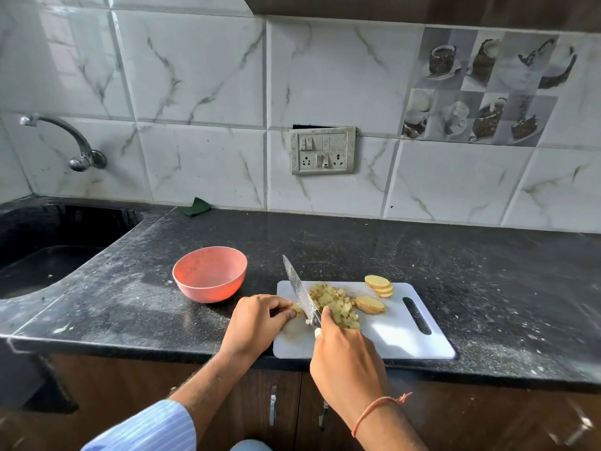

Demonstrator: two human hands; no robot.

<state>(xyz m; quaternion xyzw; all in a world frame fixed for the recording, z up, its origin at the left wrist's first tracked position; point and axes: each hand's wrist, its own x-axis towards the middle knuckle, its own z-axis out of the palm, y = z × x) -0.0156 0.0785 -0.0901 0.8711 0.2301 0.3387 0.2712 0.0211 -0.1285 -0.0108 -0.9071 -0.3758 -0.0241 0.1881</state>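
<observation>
Right hand point(348, 359) wraps knife point(300, 292) handle, blade tilted over board point(390, 340) on desk. Left hand point(257, 320) pinches small potato piece point(296, 308) just left of blade. I tuck fingertips back, cut straight down, push cubes toward pile point(335, 304).

Glossy white marble-look wall tiles point(201, 76) with grey veins fill the upper half of a kitchen. At two o'clock, a decorative tile panel point(481, 89) pictures coffee cups in grey tones. At twelve, a grimy white switchboard point(322, 150) with sockets. At ten, a chrome tap point(65, 138) juts from the wall above a dark sink point(48, 255) at nine. A dusty black speckled granite countertop point(455, 262) spans the middle. At six, dark brown cabinet doors point(487, 424) with metal handles point(273, 405). Soft daylight gleams on the tiles at eleven.
</observation>
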